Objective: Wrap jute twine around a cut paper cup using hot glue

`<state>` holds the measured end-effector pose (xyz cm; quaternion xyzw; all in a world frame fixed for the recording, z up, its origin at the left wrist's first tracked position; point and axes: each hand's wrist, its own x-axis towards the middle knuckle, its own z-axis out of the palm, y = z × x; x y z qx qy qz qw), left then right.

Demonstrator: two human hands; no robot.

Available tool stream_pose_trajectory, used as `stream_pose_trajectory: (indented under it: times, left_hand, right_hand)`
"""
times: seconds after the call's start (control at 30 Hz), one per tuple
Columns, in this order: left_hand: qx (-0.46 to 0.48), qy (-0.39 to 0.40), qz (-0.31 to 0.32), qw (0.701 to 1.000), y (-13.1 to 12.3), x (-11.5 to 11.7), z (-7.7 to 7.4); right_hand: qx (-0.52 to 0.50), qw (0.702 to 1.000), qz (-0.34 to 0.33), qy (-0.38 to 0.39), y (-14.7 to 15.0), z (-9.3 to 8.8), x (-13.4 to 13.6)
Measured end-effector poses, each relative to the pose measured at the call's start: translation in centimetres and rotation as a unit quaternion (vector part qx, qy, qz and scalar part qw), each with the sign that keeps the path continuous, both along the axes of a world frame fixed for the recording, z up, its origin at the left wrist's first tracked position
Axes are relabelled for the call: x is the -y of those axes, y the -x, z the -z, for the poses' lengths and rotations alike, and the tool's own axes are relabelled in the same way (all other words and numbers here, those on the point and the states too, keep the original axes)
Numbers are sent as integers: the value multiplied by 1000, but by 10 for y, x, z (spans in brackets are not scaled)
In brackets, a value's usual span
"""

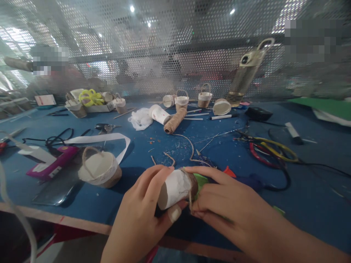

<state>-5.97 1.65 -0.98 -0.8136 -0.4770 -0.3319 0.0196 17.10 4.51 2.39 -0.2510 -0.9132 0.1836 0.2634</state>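
My left hand (137, 210) wraps round a small white paper cup (175, 188) lying on its side, with its base partly covered in brown twine. My right hand (227, 204) pinches the twine end at the cup's base, fingers closed. A strand of twine (189, 146) runs from the cup back to a twine spool (175, 120) farther up the blue table (301, 190). A green scrap (201, 179) shows behind the cup.
A finished cup basket (99, 168) with a white ribbon (104, 138) sits left. Red and yellow scissors (270, 151) and black cables lie right. Several small baskets (204, 95), a plain cup (159, 114), a pink device (53, 164) and a perforated metal screen (175, 47) stand beyond.
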Motion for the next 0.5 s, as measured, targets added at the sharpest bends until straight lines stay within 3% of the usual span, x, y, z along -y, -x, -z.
stream_pose_trajectory:
  times: [0.5]
  left_hand:
    - [6,9,-3,1000,0,0,1]
  right_hand:
    - [45,999,-8,12,-9,11,2]
